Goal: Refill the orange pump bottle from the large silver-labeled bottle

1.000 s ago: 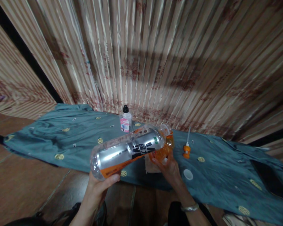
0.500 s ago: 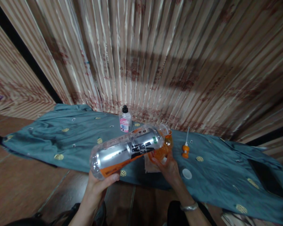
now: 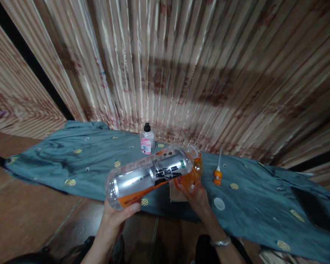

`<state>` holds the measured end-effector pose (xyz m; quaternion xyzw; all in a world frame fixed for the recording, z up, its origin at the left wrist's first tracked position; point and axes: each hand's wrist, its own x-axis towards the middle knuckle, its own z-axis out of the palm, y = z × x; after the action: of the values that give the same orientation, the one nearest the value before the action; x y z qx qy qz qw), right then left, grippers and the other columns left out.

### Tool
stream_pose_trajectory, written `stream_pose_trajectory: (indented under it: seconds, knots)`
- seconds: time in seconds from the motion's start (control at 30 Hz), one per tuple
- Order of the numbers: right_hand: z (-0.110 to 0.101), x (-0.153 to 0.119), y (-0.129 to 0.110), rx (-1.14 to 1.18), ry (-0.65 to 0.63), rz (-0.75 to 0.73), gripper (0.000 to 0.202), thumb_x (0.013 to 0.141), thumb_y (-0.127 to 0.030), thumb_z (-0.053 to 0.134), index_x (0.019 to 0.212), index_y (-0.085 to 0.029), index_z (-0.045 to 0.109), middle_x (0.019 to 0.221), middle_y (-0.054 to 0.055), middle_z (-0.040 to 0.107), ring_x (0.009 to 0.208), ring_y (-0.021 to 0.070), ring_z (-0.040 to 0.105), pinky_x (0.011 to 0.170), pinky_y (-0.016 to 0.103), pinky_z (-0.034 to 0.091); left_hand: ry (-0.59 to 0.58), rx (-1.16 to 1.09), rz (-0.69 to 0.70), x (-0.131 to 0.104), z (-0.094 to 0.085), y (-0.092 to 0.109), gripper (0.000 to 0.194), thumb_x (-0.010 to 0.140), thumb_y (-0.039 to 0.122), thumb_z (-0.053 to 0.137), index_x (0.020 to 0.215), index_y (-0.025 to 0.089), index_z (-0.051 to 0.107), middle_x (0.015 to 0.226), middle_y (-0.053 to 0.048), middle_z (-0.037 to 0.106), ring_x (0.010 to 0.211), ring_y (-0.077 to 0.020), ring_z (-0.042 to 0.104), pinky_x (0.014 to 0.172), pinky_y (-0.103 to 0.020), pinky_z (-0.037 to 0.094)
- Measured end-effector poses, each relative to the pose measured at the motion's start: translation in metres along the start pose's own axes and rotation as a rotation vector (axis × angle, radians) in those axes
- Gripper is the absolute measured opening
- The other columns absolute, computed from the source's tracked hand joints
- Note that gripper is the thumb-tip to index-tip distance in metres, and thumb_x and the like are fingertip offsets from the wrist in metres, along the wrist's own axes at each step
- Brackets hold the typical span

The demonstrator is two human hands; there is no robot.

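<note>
My left hand [image 3: 119, 216] is wrapped round the base of a large clear plastic bottle [image 3: 151, 176] with a silver, black and orange label. The bottle is tilted, its uncapped mouth to the right. That mouth is at the neck of an orange see-through bottle [image 3: 188, 179], which my right hand [image 3: 195, 194] grips low on its side. Whether liquid is flowing between them I cannot tell. Right of my right hand lie an orange spray or pump top [image 3: 217, 176] with a pale tube and a round whitish cap or lid [image 3: 219, 204].
A clear bottle with black cap and pink label [image 3: 147, 141] stands at the back. A tan cloth or paper piece [image 3: 177, 194] lies under my right hand. A dark phone-like slab [image 3: 313, 209] rests at right on the green cloth [image 3: 96, 165]. A striped curtain [image 3: 165, 73] hangs behind.
Hardly anything differs. The whole view has shifted slightly, and both hands keep the same grip on the two bottles.
</note>
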<state>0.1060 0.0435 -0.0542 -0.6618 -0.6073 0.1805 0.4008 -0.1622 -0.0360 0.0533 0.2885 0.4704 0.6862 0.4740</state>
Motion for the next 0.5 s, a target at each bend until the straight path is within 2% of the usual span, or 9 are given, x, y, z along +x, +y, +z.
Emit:
stream_pose_trajectory:
  seconds: [0.17,0.4,0.5]
  knots:
    - [0.0005,0.0,0.0,-0.004,0.009,-0.037,0.082,0.087,-0.071,0.067,0.145,-0.014,0.054,0.119,0.021,0.081,0.11,0.0407,0.081,0.095,0.058,0.066,-0.025,0.047,0.025,0.0016,-0.0023,-0.0011,0.067,0.051,0.042,0.104,0.107,0.021,0.075,0.092,-0.008,0.079,0.112,-0.0433,0.076,0.096,-0.054,0.063]
    - [0.0006,0.0004,-0.0012,0.016,0.014,-0.027,0.068,0.088,-0.067,0.07,0.137,-0.022,0.057,0.117,0.017,0.081,0.11,0.0398,0.08,0.097,0.061,0.066,-0.021,0.078,0.046,0.0017,-0.0049,-0.0034,0.067,0.052,0.045,0.103,0.108,0.021,0.075,0.094,-0.009,0.079,0.109,-0.0421,0.076,0.095,-0.053,0.064]
    - [0.0002,0.0006,-0.0013,0.01,0.009,-0.023,0.068,0.087,-0.068,0.07,0.136,-0.021,0.057,0.116,0.019,0.081,0.11,0.0407,0.08,0.098,0.062,0.066,-0.003,0.085,0.058,0.0019,-0.0056,-0.0047,0.066,0.052,0.047,0.103,0.105,0.021,0.075,0.091,-0.008,0.078,0.108,-0.0416,0.076,0.094,-0.053,0.064]
